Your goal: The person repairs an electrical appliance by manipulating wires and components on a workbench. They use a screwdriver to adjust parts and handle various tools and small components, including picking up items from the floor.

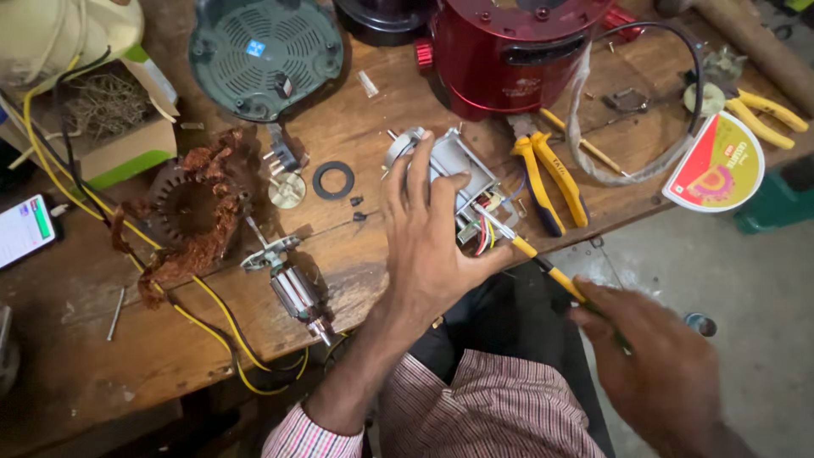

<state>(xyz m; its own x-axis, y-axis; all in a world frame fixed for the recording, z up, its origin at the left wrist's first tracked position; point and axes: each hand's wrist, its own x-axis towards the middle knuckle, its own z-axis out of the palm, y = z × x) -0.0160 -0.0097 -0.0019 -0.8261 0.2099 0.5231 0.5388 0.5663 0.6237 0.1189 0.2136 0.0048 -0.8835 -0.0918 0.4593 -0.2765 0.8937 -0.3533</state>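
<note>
A: Grey metal motor block (458, 174), centre of the bench edge, lies under the left hand (432, 246). How is it held?

B: Fingers spread over its top, thumb pressing its right side; coloured wires (483, 231) show just below the thumb.

A: And the right hand (657, 365)?

B: Closed around the yellow-and-black screwdriver (543, 263), well apart from the left hand; the metal tip reaches the wires at the block's lower right.

A: What lies beyond the fingertips?

B: Red appliance housing (509, 51), and left of it a dark green vented cover (264, 53).

A: Right of the left hand?

B: Yellow-handled pliers (547, 178), just beside the block.

A: Left of it?

B: Black rubber ring (332, 180), a rotor (297, 293) near the wrist, then a copper-wound stator (191, 212), all on the wooden bench (102, 356).
</note>
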